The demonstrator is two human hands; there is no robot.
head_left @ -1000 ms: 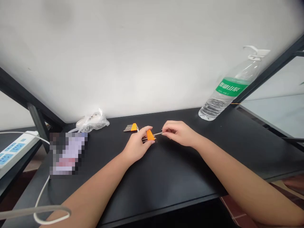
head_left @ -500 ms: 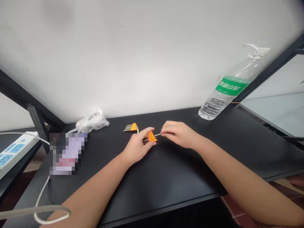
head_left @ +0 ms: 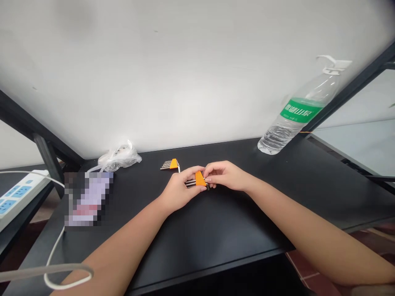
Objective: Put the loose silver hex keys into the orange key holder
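Note:
My left hand [head_left: 177, 192] is closed around an orange hex key holder [head_left: 200, 178], thumb on the near side and fingers on the far side. Several metal hex keys [head_left: 191, 183] run through this holder, their shafts pointing left into my palm. At the holder's right side, my right hand [head_left: 224, 174] pinches the end of one hex key, mostly hidden by the fingertips. Behind my left hand, a second orange holder [head_left: 174, 163] filled with several hex keys lies on the black table [head_left: 234, 230].
A large water bottle [head_left: 290, 113] with a green label stands at the back right by the wall. To the left are a crumpled plastic bag [head_left: 119, 158], a pixelated flat item [head_left: 89, 199], a white power strip [head_left: 20, 197] and a pale cable [head_left: 51, 263].
My right hand has moved left, right up to the orange holder. The hex key shaft that showed between my hands is now mostly in the holder.

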